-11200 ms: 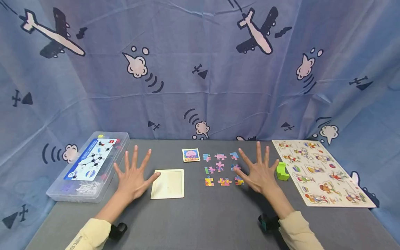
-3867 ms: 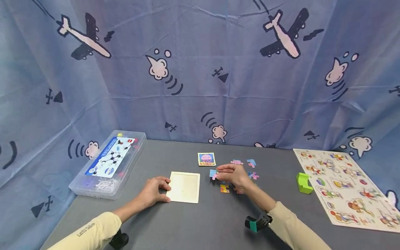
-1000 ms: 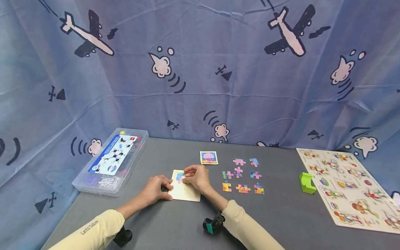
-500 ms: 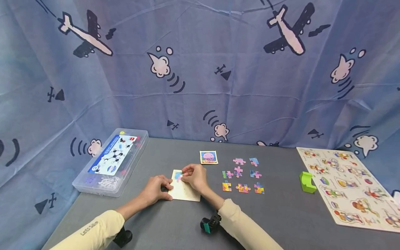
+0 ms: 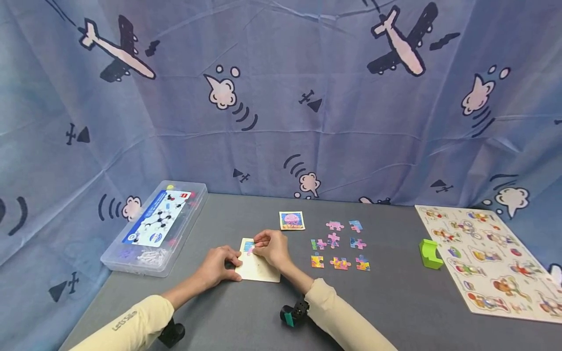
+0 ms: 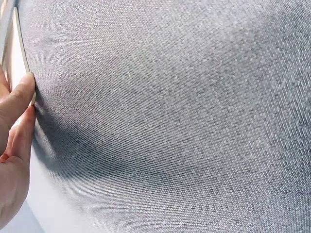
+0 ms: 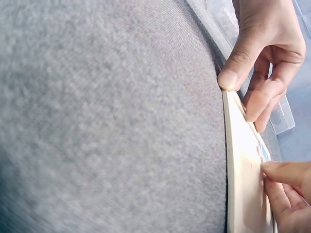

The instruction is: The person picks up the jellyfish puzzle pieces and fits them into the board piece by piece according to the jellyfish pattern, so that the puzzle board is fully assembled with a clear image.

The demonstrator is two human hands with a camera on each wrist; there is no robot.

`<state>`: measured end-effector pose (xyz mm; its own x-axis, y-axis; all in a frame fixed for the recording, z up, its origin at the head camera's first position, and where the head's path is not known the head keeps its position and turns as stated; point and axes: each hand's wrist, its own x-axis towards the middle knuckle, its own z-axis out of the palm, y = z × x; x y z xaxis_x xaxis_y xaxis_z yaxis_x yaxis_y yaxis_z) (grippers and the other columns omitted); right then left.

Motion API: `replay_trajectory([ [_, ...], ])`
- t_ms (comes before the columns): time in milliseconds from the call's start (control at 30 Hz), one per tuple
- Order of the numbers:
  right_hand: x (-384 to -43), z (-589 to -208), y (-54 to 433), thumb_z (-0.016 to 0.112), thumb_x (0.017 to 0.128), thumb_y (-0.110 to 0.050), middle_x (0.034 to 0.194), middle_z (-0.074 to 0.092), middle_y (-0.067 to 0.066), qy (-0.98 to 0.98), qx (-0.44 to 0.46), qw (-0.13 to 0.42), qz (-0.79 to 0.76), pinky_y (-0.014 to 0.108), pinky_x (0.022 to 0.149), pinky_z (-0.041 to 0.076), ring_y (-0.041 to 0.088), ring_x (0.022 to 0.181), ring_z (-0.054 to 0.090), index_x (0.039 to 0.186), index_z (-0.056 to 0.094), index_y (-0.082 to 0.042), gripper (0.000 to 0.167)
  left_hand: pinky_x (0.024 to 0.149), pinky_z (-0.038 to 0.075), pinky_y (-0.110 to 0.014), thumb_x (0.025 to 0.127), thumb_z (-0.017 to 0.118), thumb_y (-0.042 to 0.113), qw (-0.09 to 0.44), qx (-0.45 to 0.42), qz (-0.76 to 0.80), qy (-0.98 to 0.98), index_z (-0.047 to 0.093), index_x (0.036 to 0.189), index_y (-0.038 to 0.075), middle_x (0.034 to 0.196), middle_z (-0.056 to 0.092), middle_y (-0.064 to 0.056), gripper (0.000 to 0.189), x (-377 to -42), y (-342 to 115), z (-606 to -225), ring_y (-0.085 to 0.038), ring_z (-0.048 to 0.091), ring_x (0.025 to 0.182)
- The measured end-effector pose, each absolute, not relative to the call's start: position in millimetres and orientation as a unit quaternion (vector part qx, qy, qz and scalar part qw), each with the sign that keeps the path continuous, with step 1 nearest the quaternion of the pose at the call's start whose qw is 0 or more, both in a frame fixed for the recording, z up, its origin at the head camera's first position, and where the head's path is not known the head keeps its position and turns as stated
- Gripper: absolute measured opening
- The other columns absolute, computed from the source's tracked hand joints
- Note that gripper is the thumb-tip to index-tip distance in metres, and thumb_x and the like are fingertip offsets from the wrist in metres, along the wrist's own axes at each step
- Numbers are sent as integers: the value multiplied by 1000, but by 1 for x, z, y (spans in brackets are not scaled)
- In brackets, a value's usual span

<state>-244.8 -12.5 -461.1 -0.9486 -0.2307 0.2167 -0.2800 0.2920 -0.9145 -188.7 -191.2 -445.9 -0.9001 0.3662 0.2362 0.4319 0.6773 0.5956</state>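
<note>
A shallow pale wooden puzzle tray [image 5: 260, 273] lies on the grey table. At its left side my left hand [image 5: 217, 264] holds the border, the thumb by the near left corner and the fingers farther up; the right wrist view also shows this grip. My right hand [image 5: 273, 248] pinches a blue and pink jigsaw piece [image 5: 248, 246] in the tray's far left corner, its fingertips partly covering the piece. In the right wrist view, the thumb and fingers of the right hand [image 7: 291, 194] are right at the tray's surface, beside a sliver of blue.
Several loose jigsaw pieces [image 5: 340, 263] lie right of the tray. Behind it is a small jellyfish picture card [image 5: 291, 221]. A clear plastic case [image 5: 153, 229] stands at the left. A green block [image 5: 430, 254] and a large peg-puzzle board [image 5: 487, 263] are at the right.
My right hand has carried the blue and pink piece from the loose group to the tray, lately shifting slightly left into the corner. My left hand, earlier spread above the table, holds the tray.
</note>
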Motion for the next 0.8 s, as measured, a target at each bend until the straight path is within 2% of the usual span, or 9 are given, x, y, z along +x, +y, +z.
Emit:
replay_trajectory([
  [200,-242,-459,-8,76,68,15,79,69,21,-797,148,10,585,21,60,54,24,71,70,88,67,11,22,79,52,-38,58,90,11,49,-220,-336,-915,75,81,-2,97,70,-17,29,-188,-191,-444,-31,66,90],
  [567,-252,-459,29,68,78,15,100,64,33,-723,161,-52,670,26,75,55,34,90,67,105,62,17,27,78,52,-37,57,90,11,51,-218,-343,-912,75,80,-1,97,70,-17,30,-186,-190,-442,-30,66,90],
  [800,-258,-456,54,68,80,12,109,63,33,-715,148,-50,681,23,75,54,26,92,68,109,62,17,30,77,52,-35,56,90,10,64,-229,-337,-911,74,79,-1,96,70,-17,31,-187,-190,-444,-30,66,88],
])
